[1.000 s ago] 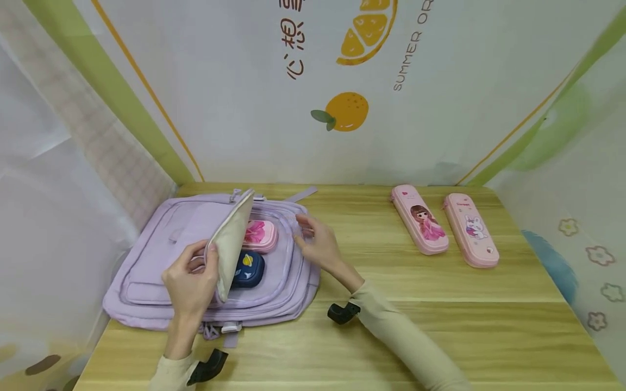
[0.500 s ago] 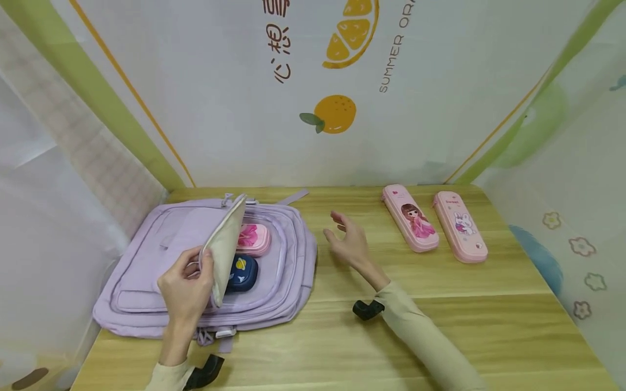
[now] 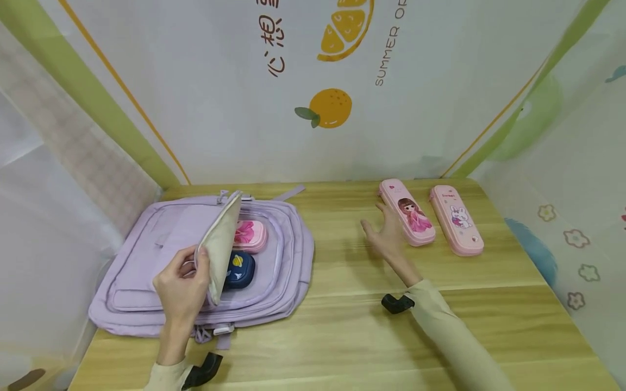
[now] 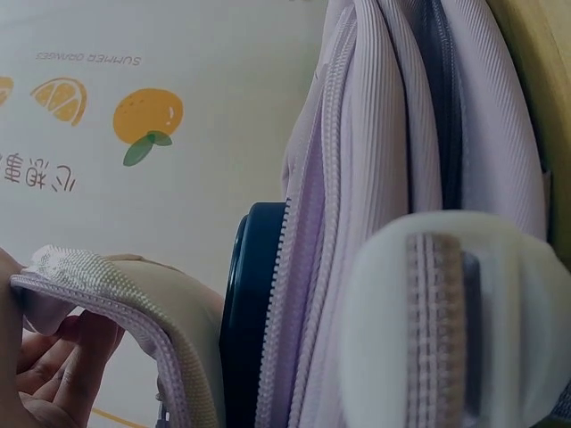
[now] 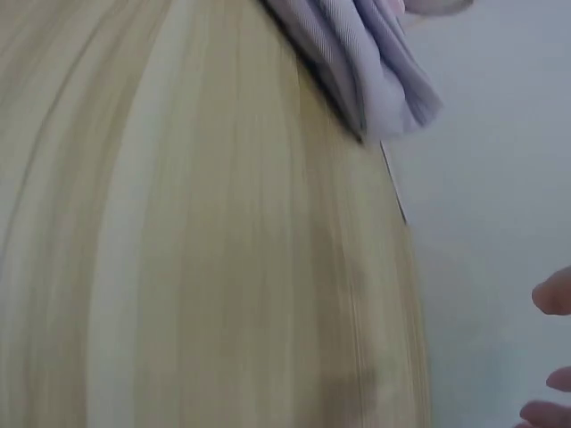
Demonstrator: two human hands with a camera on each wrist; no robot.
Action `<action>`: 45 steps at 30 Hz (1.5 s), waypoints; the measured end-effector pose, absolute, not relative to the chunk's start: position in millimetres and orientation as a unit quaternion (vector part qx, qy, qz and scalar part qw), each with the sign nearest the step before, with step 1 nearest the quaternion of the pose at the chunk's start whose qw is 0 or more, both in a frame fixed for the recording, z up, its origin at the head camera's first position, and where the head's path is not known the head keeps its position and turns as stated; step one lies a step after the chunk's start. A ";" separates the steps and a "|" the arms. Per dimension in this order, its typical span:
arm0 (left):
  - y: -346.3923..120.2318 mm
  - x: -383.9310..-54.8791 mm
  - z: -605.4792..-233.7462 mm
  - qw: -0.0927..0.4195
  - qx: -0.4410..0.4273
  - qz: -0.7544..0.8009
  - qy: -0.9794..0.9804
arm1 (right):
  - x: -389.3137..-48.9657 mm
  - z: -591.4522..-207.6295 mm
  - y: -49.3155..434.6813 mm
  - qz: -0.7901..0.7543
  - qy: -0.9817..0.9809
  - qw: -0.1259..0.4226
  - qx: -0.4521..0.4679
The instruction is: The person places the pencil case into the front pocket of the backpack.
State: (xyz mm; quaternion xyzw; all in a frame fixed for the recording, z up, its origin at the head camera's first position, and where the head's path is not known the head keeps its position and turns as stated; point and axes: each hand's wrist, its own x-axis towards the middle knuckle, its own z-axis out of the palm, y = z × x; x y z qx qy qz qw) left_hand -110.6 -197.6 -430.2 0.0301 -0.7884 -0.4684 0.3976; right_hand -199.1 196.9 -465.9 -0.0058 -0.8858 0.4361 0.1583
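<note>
A lilac backpack (image 3: pixel 146 260) lies flat at the left of the table. My left hand (image 3: pixel 183 285) pinches the edge of its front pocket flap (image 3: pixel 222 247) and holds it raised, cream lining showing. Inside the pocket sit a pink pencil case (image 3: pixel 254 237) and a navy case (image 3: pixel 242 269) with a yellow planet, both partly hidden by the flap. My right hand (image 3: pixel 388 233) has its fingers spread beside a pink pencil case with a doll print (image 3: pixel 415 217), overlapping its left edge in the head view. Nothing is in that hand.
Right of the doll case lies another pink pencil case (image 3: pixel 457 220) with a rabbit print. The wooden table (image 3: pixel 342 336) meets a white curtain (image 3: pixel 235 130) at the back. In the left wrist view, a white buckle (image 4: pixel 455 330) stands in front of the bag.
My right hand has moved from the backpack's right edge rightward across the table to the doll-print pencil case. The left hand keeps the flap raised. The head view has shifted slightly.
</note>
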 end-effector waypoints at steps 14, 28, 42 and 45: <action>-193.6 -108.4 -424.9 0.401 0.040 -0.459 -0.792 | -197.2 -463.2 276.7 0.365 -0.911 0.148 -0.121; -194.8 -109.7 -426.2 0.405 0.033 -0.459 -0.790 | -182.8 -485.2 294.8 0.358 -0.914 0.116 -0.155; -198.0 -112.8 -428.4 0.397 0.026 -0.469 -0.788 | -178.8 -494.3 295.4 0.412 -0.865 0.207 -0.195; -197.8 -111.6 -428.0 0.398 0.026 -0.469 -0.788 | -176.7 -491.3 292.1 0.401 -0.874 0.210 -0.178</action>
